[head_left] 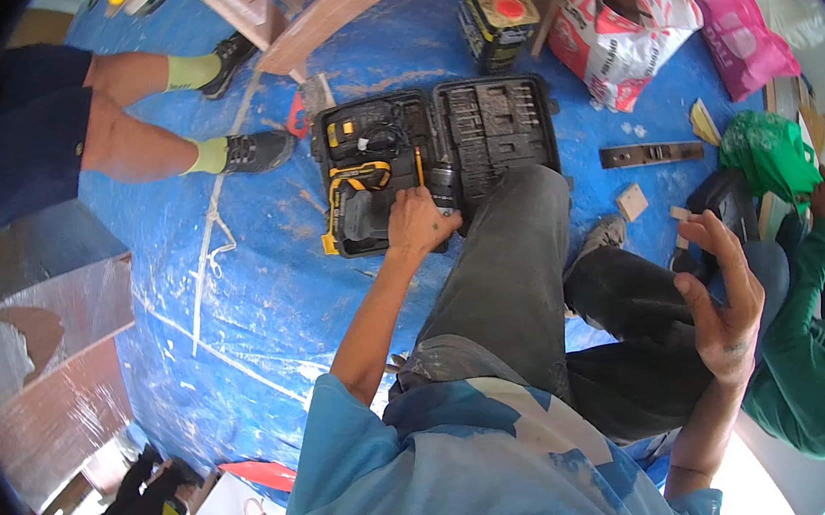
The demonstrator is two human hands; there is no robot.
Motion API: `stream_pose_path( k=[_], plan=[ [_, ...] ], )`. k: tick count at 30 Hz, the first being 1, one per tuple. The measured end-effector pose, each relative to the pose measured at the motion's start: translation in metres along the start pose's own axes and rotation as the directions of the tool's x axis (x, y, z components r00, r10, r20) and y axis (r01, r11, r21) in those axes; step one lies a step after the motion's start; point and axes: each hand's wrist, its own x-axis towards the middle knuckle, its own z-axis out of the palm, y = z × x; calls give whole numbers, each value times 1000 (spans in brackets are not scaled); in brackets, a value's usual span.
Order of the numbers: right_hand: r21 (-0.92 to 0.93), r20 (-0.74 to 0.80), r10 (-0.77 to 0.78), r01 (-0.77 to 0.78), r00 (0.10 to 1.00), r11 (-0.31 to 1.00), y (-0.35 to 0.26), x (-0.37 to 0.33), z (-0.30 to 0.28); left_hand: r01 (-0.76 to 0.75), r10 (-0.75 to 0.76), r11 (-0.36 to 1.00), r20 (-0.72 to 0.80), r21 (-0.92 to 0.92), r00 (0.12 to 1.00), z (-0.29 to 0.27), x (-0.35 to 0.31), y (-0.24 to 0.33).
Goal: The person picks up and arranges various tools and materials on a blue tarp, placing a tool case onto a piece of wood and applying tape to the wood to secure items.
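Note:
My left hand [418, 223] reaches into the open black tool case [319, 137], its fingers curled down and their tips partly hidden. A yellow pencil [419, 167] meets the fingertips, and a black cylindrical tool part [442, 182] is beside the thumb. What the fingers grip, if anything, does not show clearly. A yellow-and-black power tool [359, 203] fills the case's left half, below a coiled black cord [382, 140]. Rows of bits [467, 121] sit in the right half. My right hand [727, 300] is raised over my right side, fingers apart, holding nothing.
A dusty blue sheet [259, 233] covers the floor. Another person's legs [143, 130] stand left; someone in a green sleeve [821, 315] sits right. Around lie a metal can [495, 12], a white-and-red bag [619, 25], a green bag [764, 155] and a long dark hand plane [651, 154].

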Motion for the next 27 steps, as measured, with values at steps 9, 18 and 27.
stream_pose_path(
  k=[9,18,27],
  plan=[
    [-22,-54,42,-44,998,999,4,-5,-8,28,-28,1000,-41,-9,999,48,5,-39],
    [-59,-45,72,-75,996,995,7,-1,-7,137,-114,990,-342,43,933,73,18,-15],
    [-127,-28,72,-75,997,989,12,2,-10,-14,92,985,-459,172,883,83,14,-22]
  ],
)
